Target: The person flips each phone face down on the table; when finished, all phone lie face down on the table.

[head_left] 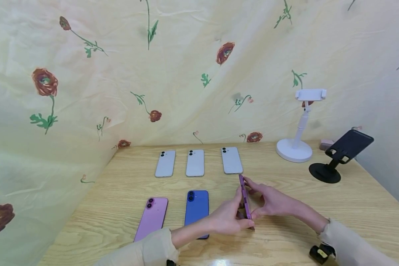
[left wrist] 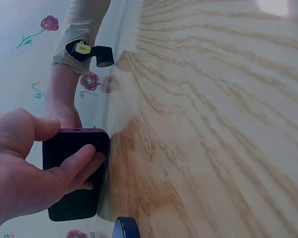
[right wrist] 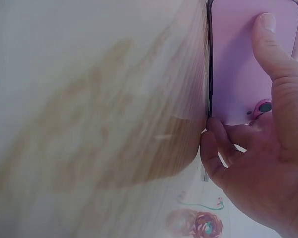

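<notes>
A purple phone stands on its long edge on the wooden table, right of centre, held between both hands. My left hand grips it from the left, with its fingers on the dark screen in the left wrist view. My right hand holds it from the right. In the right wrist view the thumb presses the pink back near the camera lens, and the fingers curl round the edge. A blue phone and another purple phone lie face down to the left.
Three white phones lie face down in a row farther back. A white phone stand and a black phone stand sit at the back right. Floral cloth hangs behind and to the left of the table.
</notes>
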A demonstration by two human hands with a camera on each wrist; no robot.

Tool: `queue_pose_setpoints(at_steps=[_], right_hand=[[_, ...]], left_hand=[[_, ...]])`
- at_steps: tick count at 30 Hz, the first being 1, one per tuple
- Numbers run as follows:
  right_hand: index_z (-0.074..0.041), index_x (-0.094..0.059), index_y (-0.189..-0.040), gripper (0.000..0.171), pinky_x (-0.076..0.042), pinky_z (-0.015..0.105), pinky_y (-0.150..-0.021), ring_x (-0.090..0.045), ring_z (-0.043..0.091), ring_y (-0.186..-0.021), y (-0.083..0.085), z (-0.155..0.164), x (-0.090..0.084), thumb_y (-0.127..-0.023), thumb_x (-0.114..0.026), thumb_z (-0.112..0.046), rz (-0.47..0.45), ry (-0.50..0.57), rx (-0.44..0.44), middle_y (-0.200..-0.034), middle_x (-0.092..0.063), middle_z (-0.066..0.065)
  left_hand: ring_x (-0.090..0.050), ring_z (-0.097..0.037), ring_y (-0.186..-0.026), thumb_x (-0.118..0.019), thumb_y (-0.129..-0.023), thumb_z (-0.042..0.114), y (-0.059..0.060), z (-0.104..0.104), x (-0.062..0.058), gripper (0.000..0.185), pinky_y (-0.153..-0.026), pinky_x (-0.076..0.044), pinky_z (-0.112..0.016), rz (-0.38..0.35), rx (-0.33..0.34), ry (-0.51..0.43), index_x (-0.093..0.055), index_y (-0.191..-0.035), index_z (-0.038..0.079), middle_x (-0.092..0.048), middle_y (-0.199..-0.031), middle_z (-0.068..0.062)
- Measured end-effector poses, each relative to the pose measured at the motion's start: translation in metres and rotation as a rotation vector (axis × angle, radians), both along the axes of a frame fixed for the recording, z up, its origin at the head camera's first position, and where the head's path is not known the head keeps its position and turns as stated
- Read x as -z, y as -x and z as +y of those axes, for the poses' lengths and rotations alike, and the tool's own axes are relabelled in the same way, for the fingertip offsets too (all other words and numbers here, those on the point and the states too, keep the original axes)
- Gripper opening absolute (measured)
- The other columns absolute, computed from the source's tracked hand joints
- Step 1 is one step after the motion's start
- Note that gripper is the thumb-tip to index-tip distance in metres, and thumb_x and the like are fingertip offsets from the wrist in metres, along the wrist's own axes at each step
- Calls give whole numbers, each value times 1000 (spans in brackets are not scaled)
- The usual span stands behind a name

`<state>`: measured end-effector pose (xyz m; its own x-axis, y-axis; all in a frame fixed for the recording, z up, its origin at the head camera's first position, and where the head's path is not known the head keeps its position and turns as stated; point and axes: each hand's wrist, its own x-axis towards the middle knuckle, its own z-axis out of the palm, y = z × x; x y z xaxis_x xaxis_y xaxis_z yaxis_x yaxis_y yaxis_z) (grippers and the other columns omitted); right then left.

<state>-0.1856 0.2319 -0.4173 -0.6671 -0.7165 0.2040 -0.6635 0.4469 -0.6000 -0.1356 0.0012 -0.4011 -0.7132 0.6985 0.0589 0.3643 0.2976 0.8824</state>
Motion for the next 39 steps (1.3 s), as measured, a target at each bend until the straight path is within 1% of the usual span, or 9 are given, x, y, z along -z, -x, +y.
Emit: queue_pose_setpoints(at_steps=[4,9,13,16,20,24,27,32,39], right_hand=[[7,-23,-155,116,-44,28,-69,-50,18,-89,-1,0,1,-73,-85,-46,-19,-9,13,-127,-63,13],[8,-27,-153,113,-39,27,-67,-43,17,-84,-3,-1,2,-72,-85,-44,-35,-15,30,-125,-62,9],[8,-29,-153,110,-40,29,-73,-46,19,-90,-2,-2,3,-73,-86,-43,-23,-8,11,-133,-60,15],[8,-31,-152,107,-42,32,-81,-50,20,-99,-2,-2,4,-74,-86,-43,16,-6,-14,-145,-51,20],[10,-34,-150,106,-42,33,-86,-52,23,-105,-2,-3,3,-75,-86,-44,56,-13,-14,-147,-47,23],[13,-37,-147,105,-43,33,-86,-51,26,-107,-5,-4,3,-74,-87,-44,50,-25,23,-147,-44,28],[13,-38,-146,105,-43,35,-87,-49,28,-108,-7,-5,2,-73,-87,-45,30,-43,48,-148,-41,30],[12,-39,-146,106,-45,38,-88,-47,30,-110,-9,-5,-1,-73,-86,-47,-2,-74,70,-150,-39,30],[13,-40,-146,105,-44,37,-87,-47,29,-109,-10,-5,-2,-73,-86,-48,11,-92,77,-149,-39,31]], left_hand=[[-64,-2,-87,-70,-93,5,0,-1,1,104,-77,-52,-18,-47,15,-37,10,-159,5,-64,-96,1],[-65,-2,-86,-69,-93,2,0,-2,2,103,-76,-53,-19,-63,28,-60,12,-158,3,-66,-96,1],[-63,-1,-83,-72,-91,4,0,-4,3,103,-76,-52,-17,-18,-1,-15,8,-156,-5,-67,-96,-2],[-63,-1,-85,-74,-89,4,0,-5,4,102,-77,-51,-17,-12,-24,4,4,-155,-8,-68,-103,-5],[-63,-1,-86,-75,-88,3,0,-8,3,102,-75,-52,-17,-21,-35,23,1,-155,-10,-69,-108,-8],[-61,0,-83,-76,-87,5,0,-11,3,103,-72,-51,-16,3,-44,57,0,-154,-12,-70,-108,-5],[-59,1,-79,-77,-87,5,0,-12,4,103,-69,-49,-16,16,-50,79,0,-153,-14,-70,-104,-2],[-54,-1,-70,-78,-85,5,0,-13,5,107,-62,-46,-17,26,-62,99,2,-154,-11,-65,-87,4],[-54,-2,-69,-81,-84,6,-1,-14,3,110,-62,-45,-18,16,-91,126,2,-155,-10,-62,-83,4]])
